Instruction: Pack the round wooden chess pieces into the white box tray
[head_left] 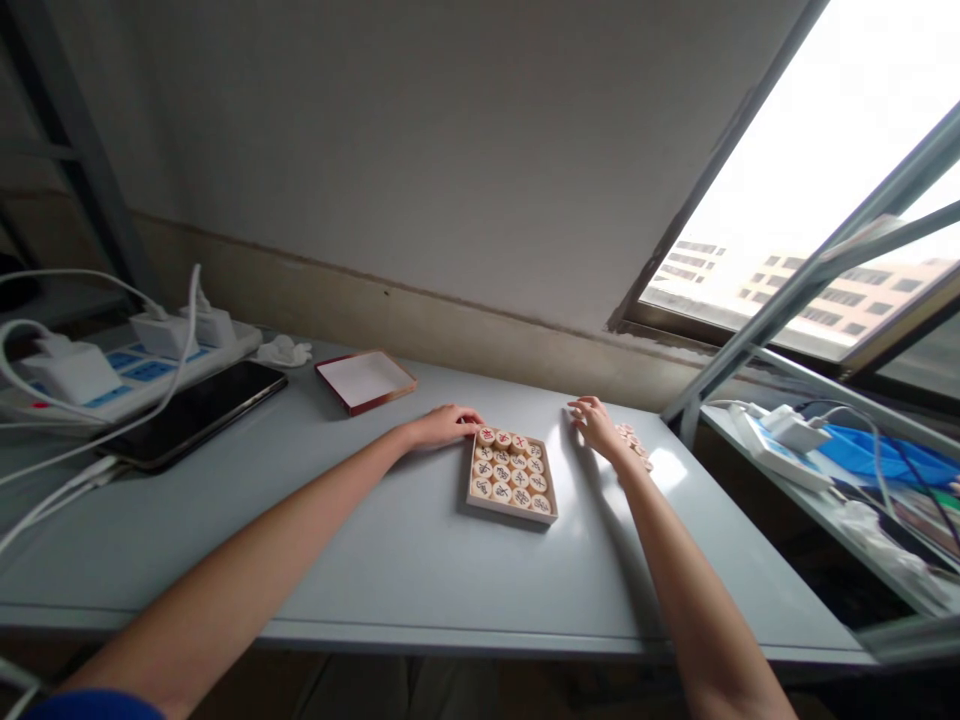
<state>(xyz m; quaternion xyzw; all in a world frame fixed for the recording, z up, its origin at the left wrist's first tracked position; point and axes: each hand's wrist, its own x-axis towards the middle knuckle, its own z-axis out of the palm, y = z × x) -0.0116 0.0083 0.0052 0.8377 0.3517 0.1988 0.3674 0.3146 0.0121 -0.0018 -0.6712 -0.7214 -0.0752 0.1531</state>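
A shallow box on the table holds rows of round wooden Chinese chess pieces with dark characters. Along its far side, a few pieces with red characters sit raised on top of the others. My left hand rests at the box's far left corner, its fingers around the edge. To the right of the box, my right hand hovers over the table, fingers apart, with no piece visible in them. Behind that hand lies a group of loose chess pieces, partly hidden by the wrist.
A red-edged box lid lies inside up, left of the box. Farther left are a black phone, a power strip with white chargers and cables, and a crumpled white item. A metal frame post stands at the table's right edge.
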